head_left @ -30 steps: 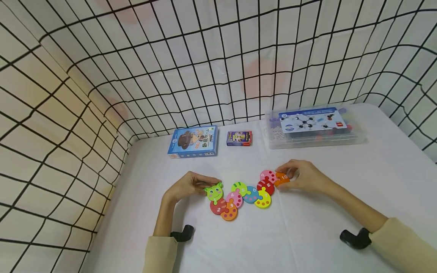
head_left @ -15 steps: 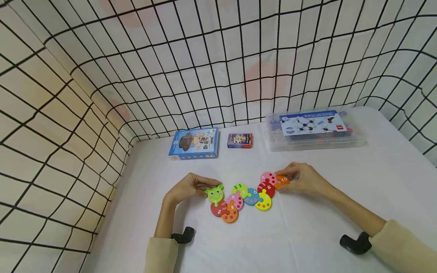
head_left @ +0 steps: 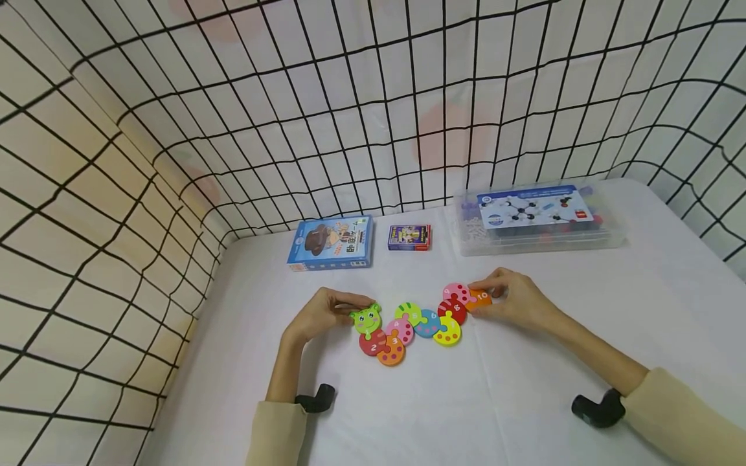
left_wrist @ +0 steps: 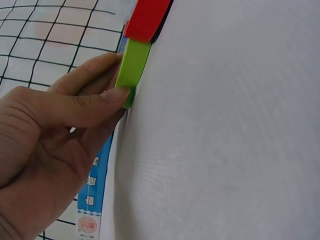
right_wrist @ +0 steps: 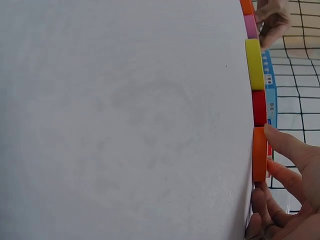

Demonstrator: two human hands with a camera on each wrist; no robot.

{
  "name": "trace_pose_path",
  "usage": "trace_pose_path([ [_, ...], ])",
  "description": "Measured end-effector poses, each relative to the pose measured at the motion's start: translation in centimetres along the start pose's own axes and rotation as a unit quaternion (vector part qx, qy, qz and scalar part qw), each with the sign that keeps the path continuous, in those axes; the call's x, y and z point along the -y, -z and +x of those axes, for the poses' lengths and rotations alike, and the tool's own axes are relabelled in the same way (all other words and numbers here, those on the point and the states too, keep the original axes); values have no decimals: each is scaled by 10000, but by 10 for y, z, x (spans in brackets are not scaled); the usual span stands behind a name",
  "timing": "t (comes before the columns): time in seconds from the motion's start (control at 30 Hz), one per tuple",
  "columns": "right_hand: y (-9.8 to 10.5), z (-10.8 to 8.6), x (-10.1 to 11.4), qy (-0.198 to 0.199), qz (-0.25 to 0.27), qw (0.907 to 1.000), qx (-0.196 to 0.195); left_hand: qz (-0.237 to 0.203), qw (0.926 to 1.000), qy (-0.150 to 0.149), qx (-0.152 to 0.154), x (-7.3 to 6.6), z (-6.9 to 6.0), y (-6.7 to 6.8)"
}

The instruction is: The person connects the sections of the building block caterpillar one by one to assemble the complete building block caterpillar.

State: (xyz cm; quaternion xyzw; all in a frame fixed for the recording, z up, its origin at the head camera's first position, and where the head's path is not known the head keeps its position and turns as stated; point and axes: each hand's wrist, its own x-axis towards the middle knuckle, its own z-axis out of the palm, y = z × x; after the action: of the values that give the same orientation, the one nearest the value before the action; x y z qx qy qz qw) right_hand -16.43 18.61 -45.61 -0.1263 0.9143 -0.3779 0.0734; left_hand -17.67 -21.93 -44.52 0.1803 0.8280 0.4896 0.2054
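Note:
A caterpillar puzzle of joined round numbered pieces lies in a zigzag on the white table. Its green smiling head is at the left end, pinched at its edge by my left hand. In the left wrist view the thumb presses the rim of this green head, with a red piece beyond. At the right end, my right hand holds the orange piece marked 10 between thumb and fingers. Between them run several pieces, among them the blue 6 and yellow 7.
Behind the puzzle lie a blue box with a hat picture, a small purple card box and a clear plastic case of molecule parts. Black wire mesh stands along the back and sides of the white table.
The joined caterpillar has slid slightly toward the back of the table, both hands moving with it. Both hands keep their hold on its two ends.

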Motion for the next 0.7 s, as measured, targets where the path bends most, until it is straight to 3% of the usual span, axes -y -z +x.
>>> trace_pose_path([
  [0.7,9,3,11,-134,-254,9996,-17,-30,9998,74,-203,3,4,5],
])
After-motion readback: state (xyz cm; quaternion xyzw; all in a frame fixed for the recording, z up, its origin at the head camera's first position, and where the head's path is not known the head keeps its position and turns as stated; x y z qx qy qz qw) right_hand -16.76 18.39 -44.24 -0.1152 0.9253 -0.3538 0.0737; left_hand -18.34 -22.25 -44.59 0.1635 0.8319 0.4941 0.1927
